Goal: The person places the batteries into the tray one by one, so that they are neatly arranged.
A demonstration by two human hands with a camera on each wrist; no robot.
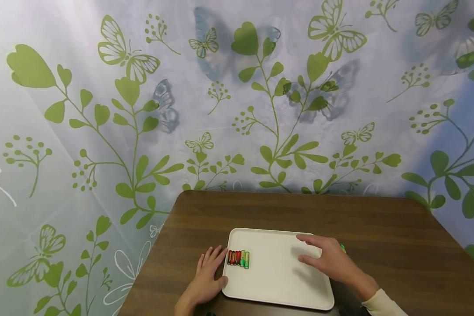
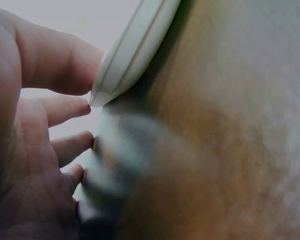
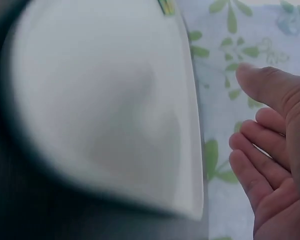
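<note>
The batteries [image 1: 247, 260] lie side by side in a short row on the tray [image 1: 280, 272], close to its left rim, red ones on the left and green on the right; the left hand [image 1: 208, 278] is spread loosely along that rim, thumb at the edge, and a light, even press there should be enough to keep the tray from sliding on the table [image 1: 166, 263]; the right hand [image 1: 332, 259] hangs over the tray's right side, thumb and forefinger wide apart with nothing between them, so any pinch is best made low and by a battery's ends; round cells will probably roll if nudged sideways, so the row calls for a straight approach from above, and the rightmost green one, slightly nearer the person, is the one to square up gently; a green thing [image 1: 342, 248] shows beside the right hand, perhaps another battery, though too much is hidden to be sure.
</note>
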